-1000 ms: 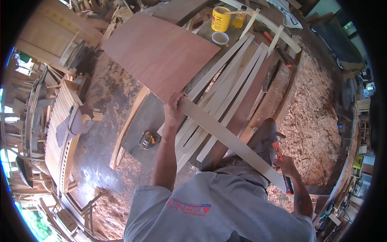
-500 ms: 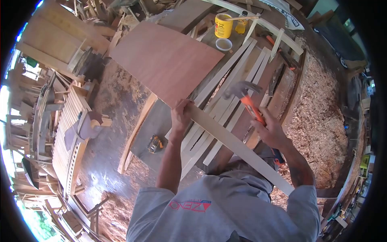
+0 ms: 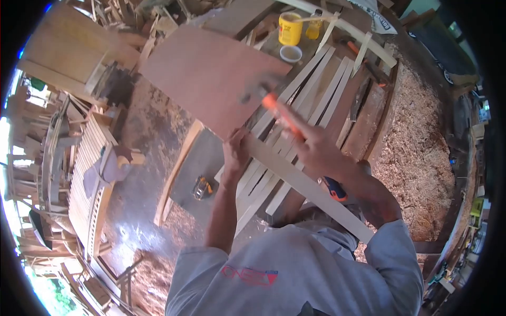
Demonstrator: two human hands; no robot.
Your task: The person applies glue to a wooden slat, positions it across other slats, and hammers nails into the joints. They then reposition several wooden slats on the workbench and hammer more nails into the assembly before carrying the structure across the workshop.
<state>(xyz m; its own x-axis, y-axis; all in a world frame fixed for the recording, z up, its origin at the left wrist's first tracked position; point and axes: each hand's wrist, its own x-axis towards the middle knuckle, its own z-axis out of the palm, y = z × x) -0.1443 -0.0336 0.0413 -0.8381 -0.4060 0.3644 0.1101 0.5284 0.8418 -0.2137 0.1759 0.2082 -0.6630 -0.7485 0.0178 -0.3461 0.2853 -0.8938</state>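
My left hand (image 3: 236, 151) is closed around the far end of a long pale wooden strip (image 3: 311, 190), where it meets the near corner of a reddish-brown plywood sheet (image 3: 211, 73). Whether the fingers also pinch something small is hidden. From there the strip slants back toward my right side. My right hand (image 3: 318, 151) grips a claw hammer (image 3: 289, 120) by its orange handle. Its dark head is smeared by motion and hangs over the sheet's right part. Several more pale strips (image 3: 337, 87) lie side by side beneath, on the workbench.
A yellow tub (image 3: 290, 29), a small white bowl (image 3: 291, 54) and a yellow bottle (image 3: 314, 26) stand at the back. A tape measure (image 3: 202, 188) lies left of my left forearm. Wood shavings (image 3: 416, 152) cover the right side. A slatted wooden piece (image 3: 89, 168) stands left.
My right hand has swung the hammer left and away from me, from above the loose strips to over the plywood sheet. My left hand has stayed at the strip's end.
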